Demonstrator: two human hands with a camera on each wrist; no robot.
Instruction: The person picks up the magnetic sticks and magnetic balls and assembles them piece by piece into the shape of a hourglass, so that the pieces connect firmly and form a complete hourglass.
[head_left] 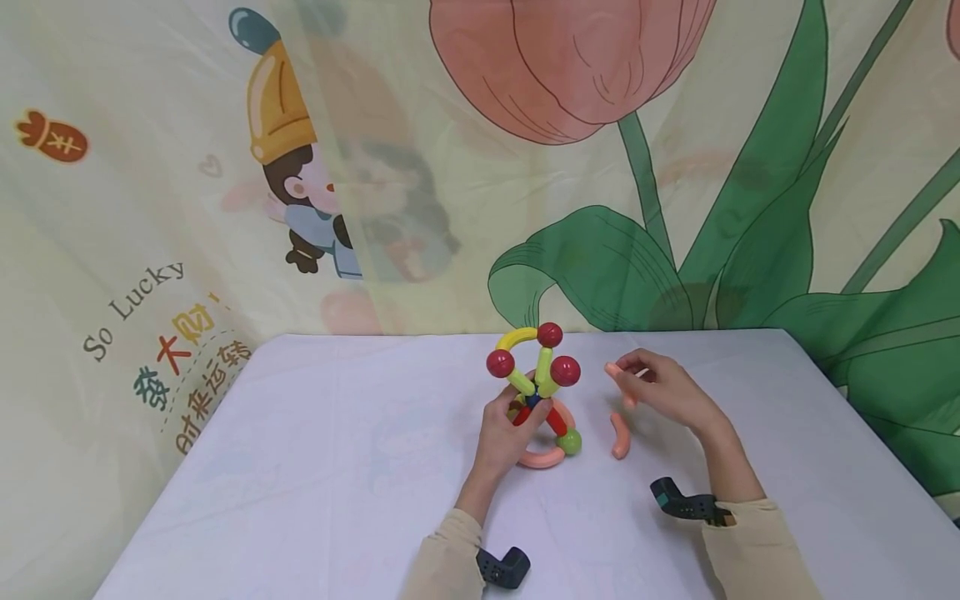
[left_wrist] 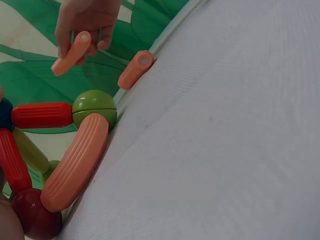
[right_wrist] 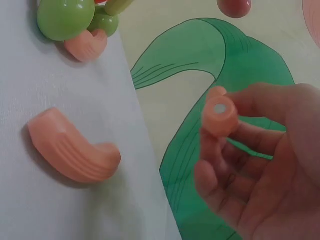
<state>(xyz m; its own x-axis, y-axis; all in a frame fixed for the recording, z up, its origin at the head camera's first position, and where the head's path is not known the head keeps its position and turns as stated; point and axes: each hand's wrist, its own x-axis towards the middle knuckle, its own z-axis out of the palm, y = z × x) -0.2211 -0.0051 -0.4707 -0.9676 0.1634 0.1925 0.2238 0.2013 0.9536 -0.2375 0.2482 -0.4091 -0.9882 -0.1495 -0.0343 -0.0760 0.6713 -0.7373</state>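
A toy structure (head_left: 537,383) of coloured rods and balls stands on the white table (head_left: 337,467): red balls on top, yellow-green rods, red rods, a green ball (head_left: 570,442) and a curved salmon rod (left_wrist: 75,162) at its base. My left hand (head_left: 504,433) grips the structure low down around its middle. To the right, my right hand (head_left: 660,387) pinches a curved salmon rod (right_wrist: 220,114) above the table. Another loose curved salmon rod (head_left: 619,435) lies on the table between the structure and the right hand.
A printed cloth with tulips, green leaves and a cartoon figure hangs behind the table (head_left: 600,208). The table's far edge runs just behind the structure. Black wrist mounts (head_left: 686,504) show near both sleeves.
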